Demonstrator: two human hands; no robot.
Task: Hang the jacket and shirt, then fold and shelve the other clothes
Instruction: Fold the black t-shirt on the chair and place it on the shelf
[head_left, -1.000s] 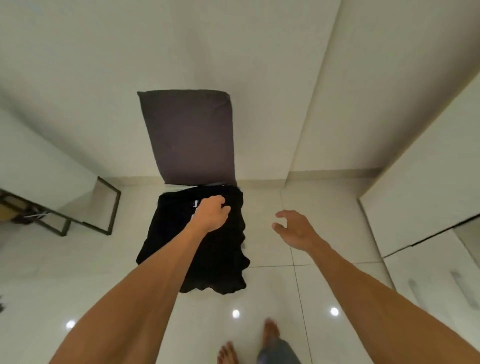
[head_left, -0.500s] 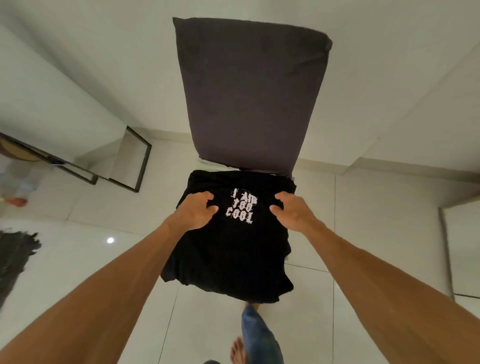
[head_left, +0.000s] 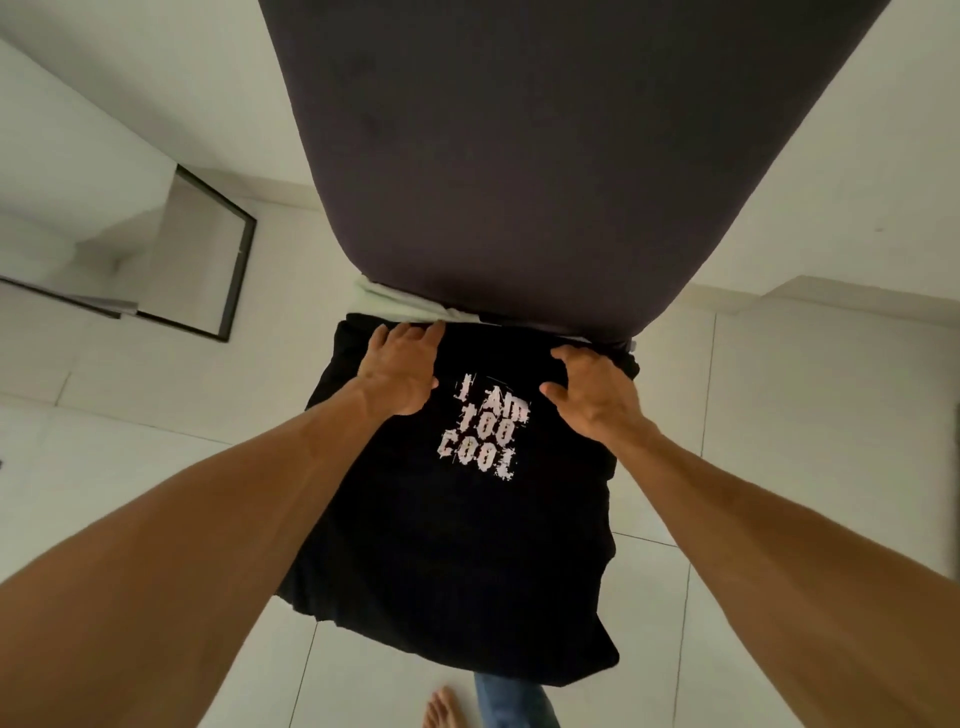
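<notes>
A black T-shirt (head_left: 457, 545) with the white print "I AM TOO COOL" lies spread flat in front of me, its lower edge hanging toward the floor. My left hand (head_left: 400, 369) grips its far left edge, fingers reaching the top hem. At the far right edge my right hand (head_left: 592, 395) holds the fabric with curled fingers, thumb spread toward the print. A pale green cloth (head_left: 395, 304) peeks out beyond the shirt, under the left fingertips.
A dark grey padded slab (head_left: 545, 156) stands upright right behind the shirt, against the white wall. A black-framed mirror (head_left: 208, 260) leans at the left. White floor tiles (head_left: 779, 415) surround the shirt. My bare foot (head_left: 441, 706) and a jeans leg (head_left: 514, 701) show below.
I have moved closer and the shirt fills more of the view. My right hand came from mid-air onto the shirt, and both hands slid up to its far edge.
</notes>
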